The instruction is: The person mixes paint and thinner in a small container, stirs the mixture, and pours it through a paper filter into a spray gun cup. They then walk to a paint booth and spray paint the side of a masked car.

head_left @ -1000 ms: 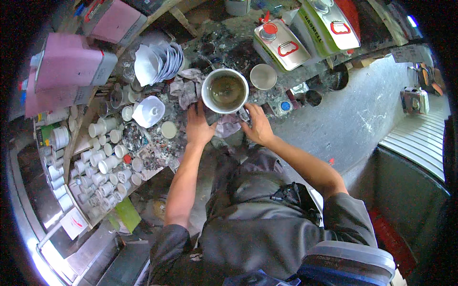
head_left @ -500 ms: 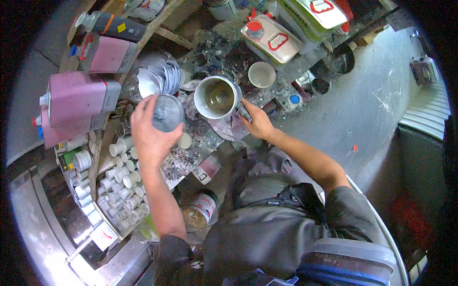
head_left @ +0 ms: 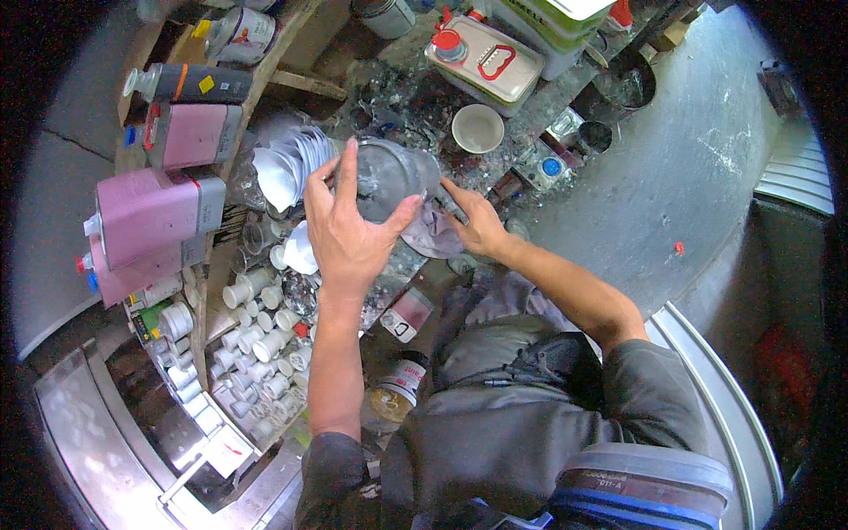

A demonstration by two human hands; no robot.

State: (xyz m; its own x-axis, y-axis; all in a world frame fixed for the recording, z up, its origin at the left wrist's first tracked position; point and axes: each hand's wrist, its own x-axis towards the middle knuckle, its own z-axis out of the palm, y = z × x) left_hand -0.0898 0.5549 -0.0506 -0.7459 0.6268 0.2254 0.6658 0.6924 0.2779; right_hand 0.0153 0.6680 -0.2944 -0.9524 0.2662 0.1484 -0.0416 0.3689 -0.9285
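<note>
Grey rnd. container point(head_left: 382, 183), cloudy surf.

Container point(head_left: 378, 184) left of bowl point(head_left: 478, 129), right of cones point(head_left: 296, 159)

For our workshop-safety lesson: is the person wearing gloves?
No, the left hand and right hand both show bare skin.

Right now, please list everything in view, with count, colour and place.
Round lid or cup: one, grey, centre
Handle: one, dark, centre
Rag: one, pale, below handle
Open cup: one, cream, upper centre
Paper cones: stacked, uncounted, white, left
Red-capped can: one, silver, upper centre
Large can: one, green, top edge
Rectangular cans: three, pink, left side
Banded container: one, black, upper left
Small tubs: many, white, lower left
Labelled jar: one, amber, lower centre
Left hand: one, bare, centre
Right hand: one, bare, on handle
</note>
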